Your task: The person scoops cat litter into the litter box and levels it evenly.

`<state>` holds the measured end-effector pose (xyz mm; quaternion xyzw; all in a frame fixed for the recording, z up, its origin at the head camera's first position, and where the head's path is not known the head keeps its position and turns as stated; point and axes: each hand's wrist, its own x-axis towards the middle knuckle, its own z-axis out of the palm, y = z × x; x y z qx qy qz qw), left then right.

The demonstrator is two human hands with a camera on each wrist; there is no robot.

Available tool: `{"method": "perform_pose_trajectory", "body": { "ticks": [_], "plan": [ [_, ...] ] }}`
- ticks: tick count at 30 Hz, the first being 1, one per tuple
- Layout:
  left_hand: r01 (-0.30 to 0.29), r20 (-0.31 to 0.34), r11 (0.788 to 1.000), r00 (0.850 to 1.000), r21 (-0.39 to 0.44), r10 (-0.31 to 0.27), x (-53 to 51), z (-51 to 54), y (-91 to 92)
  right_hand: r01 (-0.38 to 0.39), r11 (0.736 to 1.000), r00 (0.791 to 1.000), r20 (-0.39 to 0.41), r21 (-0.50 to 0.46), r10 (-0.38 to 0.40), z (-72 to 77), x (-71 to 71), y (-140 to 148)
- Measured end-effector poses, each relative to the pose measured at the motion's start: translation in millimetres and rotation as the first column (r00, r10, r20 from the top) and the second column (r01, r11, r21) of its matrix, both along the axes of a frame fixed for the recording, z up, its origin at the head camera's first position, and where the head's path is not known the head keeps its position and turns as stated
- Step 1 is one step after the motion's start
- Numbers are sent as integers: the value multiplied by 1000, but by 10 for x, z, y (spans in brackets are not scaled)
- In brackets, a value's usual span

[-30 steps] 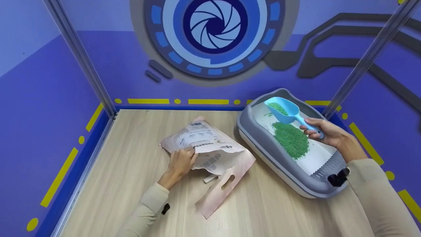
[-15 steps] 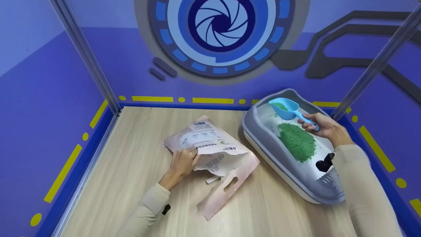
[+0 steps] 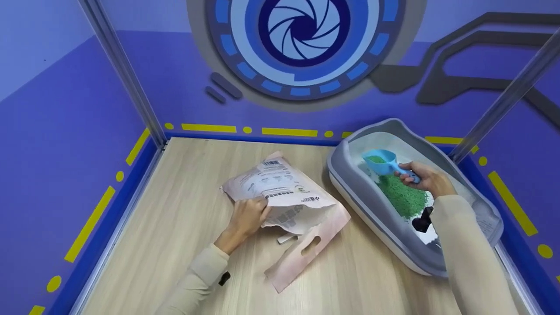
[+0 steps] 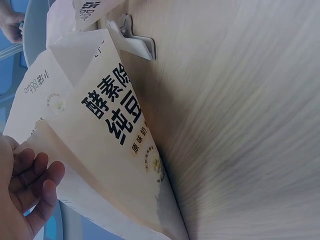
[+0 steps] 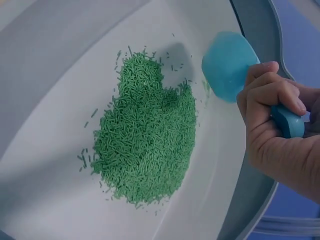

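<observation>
My left hand (image 3: 248,215) pinches the open edge of a pale pink cat litter bag (image 3: 267,181), which lies on its side on the table. Its printed front (image 4: 115,105) shows in the left wrist view. My right hand (image 3: 431,178) grips the handle of a light blue scoop (image 3: 381,164) above the litter box. Some green litter sits in the scoop. Beneath it, a heap of green pellet litter (image 5: 145,135) lies on the white floor of the grey-rimmed litter box (image 3: 339,164). The inside of the bag is mostly hidden.
A white clip (image 4: 132,40) lies on the table beside the bag's mouth. The bag's torn handle strip (image 3: 302,258) sticks out towards the front. Printed blue walls and metal posts (image 3: 127,70) bound the wooden table (image 3: 192,170) at the back and sides.
The right hand has come lower over the litter box with the scoop, nearer the heap. The left hand keeps its hold on the bag. The head view has shifted slightly.
</observation>
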<state>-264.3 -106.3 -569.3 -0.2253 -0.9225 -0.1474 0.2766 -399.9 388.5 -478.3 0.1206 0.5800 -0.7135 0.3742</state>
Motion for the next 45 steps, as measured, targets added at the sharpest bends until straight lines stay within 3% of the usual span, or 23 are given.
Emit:
{"method": "perform_pose_trajectory", "body": {
  "ticks": [5,11,16,27,35,40,45],
  "plan": [
    [11,8,1000,1000,2,-11,34,-9,17,-35,990,997,-62,135,44,-47,41,-61],
    [30,3,999,1000,16,-30,31,-8,55,-76,948,986,-122,308,118,-36,117,-83],
    [49,-26,999,998,13,-48,-2,-13,89,-82,916,978,-143,392,149,-7,190,-50],
    [22,-4,1000,1000,1,-22,15,36,56,-107,877,962,-174,468,211,74,268,15],
    [4,16,1000,1000,8,-5,22,23,38,-119,855,963,-153,505,224,123,350,110],
    [-7,24,1000,1000,28,7,18,15,33,-126,872,958,-171,472,231,122,408,223],
    [-7,46,999,999,34,5,15,-13,24,-114,861,960,-169,495,224,120,490,281]
  ]
}}
